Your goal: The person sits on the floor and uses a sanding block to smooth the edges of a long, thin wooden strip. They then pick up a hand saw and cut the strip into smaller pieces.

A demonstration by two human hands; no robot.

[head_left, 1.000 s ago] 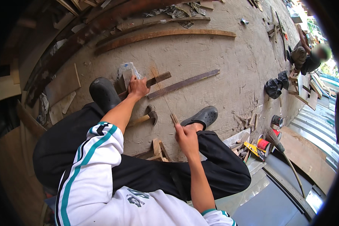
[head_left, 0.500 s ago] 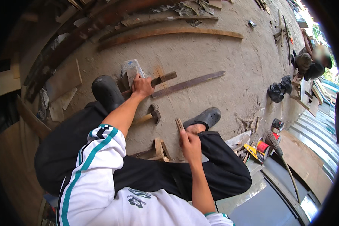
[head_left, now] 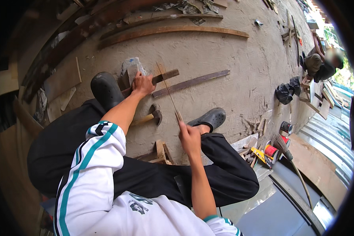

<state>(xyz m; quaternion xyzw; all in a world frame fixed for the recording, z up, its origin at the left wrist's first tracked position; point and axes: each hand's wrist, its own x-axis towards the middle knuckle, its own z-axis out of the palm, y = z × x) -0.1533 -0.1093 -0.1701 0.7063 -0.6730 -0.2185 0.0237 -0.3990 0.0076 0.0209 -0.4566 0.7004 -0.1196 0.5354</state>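
Observation:
My right hand (head_left: 190,138) is closed around the handle of a handsaw (head_left: 169,92). Edge-on, the thin blade crosses a dark wooden strip (head_left: 170,74) near its right end. My left hand (head_left: 142,83) grips that strip left of the blade, pressing it beside a pale block (head_left: 131,67) it appears to rest on; its fingertips are partly hidden. Reddish sawdust lies past the cut. A second dark strip (head_left: 192,83) is on the ground just right of the blade. Between my legs lies a hammer (head_left: 156,115) with a wooden handle.
Long boards (head_left: 177,29) lie at the far side. Wood offcuts (head_left: 163,151) sit close to my lap. At right are a black plastic bag (head_left: 287,92), paint cans (head_left: 271,151), a broom (head_left: 283,145) and metal sheeting (head_left: 326,135). Another person (head_left: 322,67) sits at the far right.
My right hand has pushed the saw forward, so more of the blade reaches past the strip. The left hand stays on the strip. The whole view has shifted slightly.

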